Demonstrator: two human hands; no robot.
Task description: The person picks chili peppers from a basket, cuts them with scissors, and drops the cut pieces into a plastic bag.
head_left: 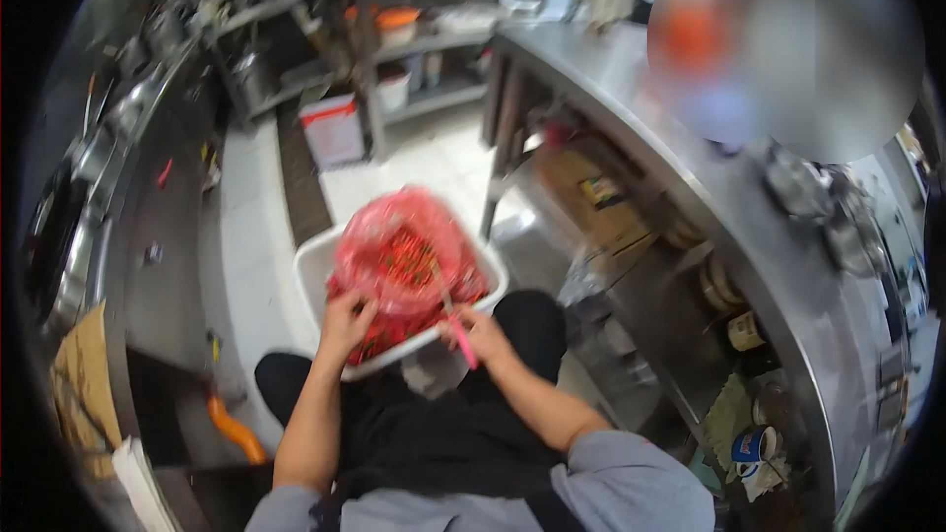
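Note:
Between my knees stands a white plastic tub (313, 281), holding a pink-red plastic bag (379, 217) with its mouth open. Small red chilies (406, 261), some with green stems, fill the bag, and more red ones lie in the near part of the tub. My right hand (481, 335) grips a pair of scissors (461, 340) with pink handles, the blades pointing toward the bag. At the bag's near left side is my left hand (345, 323), thumb and fingers drawn together; what they pinch is too small to tell.
On the right runs a steel worktable (680, 153) with a cardboard box (586, 197) and other goods underneath. Steel counters with pots line the left. A white and red bucket (333, 130) stands before the back shelves (434, 103). An orange hose (235, 429) lies at lower left.

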